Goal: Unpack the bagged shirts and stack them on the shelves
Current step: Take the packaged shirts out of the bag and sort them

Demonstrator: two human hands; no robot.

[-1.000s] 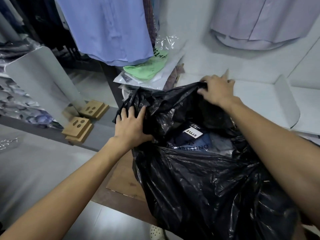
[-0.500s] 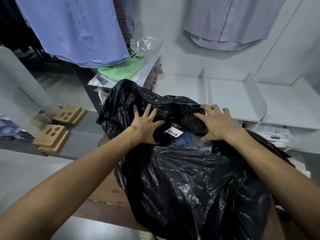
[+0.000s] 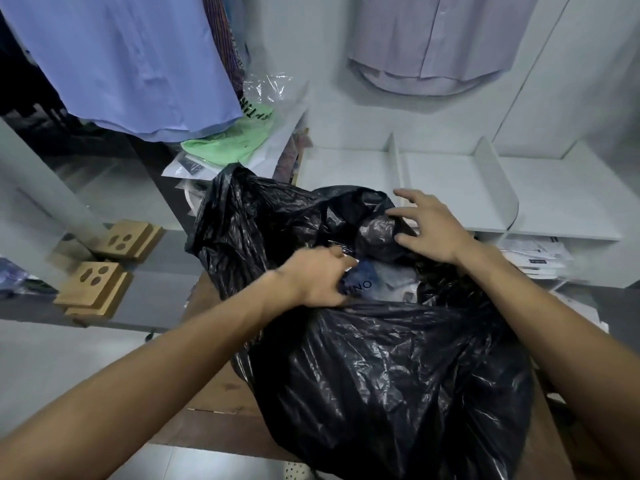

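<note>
progress: just starting | left hand (image 3: 320, 277) grasping packed shirt (image 3: 374, 282) inside black bag (image 3: 381, 375) | right hand (image 3: 427, 226) released, spreading opening | I see shelves (image 3: 450, 181) unstocked (everything left)

Clothing shop: hanging shirts (image 3: 131, 57), divided white shelves (image 3: 450, 188).

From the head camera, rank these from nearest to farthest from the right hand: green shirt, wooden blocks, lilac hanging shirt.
From the right hand:
1. Lilac hanging shirt, on the wall above.
2. Green shirt, up and left, beyond the black bag.
3. Wooden blocks, far left.
</note>
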